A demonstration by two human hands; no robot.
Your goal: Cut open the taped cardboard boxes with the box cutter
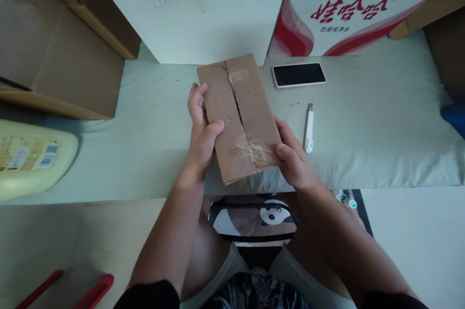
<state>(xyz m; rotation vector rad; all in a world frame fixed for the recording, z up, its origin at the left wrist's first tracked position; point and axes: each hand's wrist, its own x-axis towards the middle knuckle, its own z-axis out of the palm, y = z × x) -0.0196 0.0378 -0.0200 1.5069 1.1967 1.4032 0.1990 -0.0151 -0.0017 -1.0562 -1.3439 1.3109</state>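
A small brown cardboard box (241,110) is held between my two hands above the front of the cloth-covered surface. Its top has a torn slit along the middle seam, and wrinkled clear tape covers the near end. My left hand (203,130) grips the left side, thumb on top. On the lower right corner my right hand (292,154) is closed, its thumb resting on the top edge. To the right of the box lies a white utility knife (309,128). Farther back is a phone (299,75) with a dark screen. The box's underside is hidden.
White cartons stand at the back, one with red lettering (352,8). At the left are a large open cardboard box (69,52) and a pale yellow jug (36,159). A blue object (454,117) sits at the right edge. Red bars (92,292) show at the lower left.
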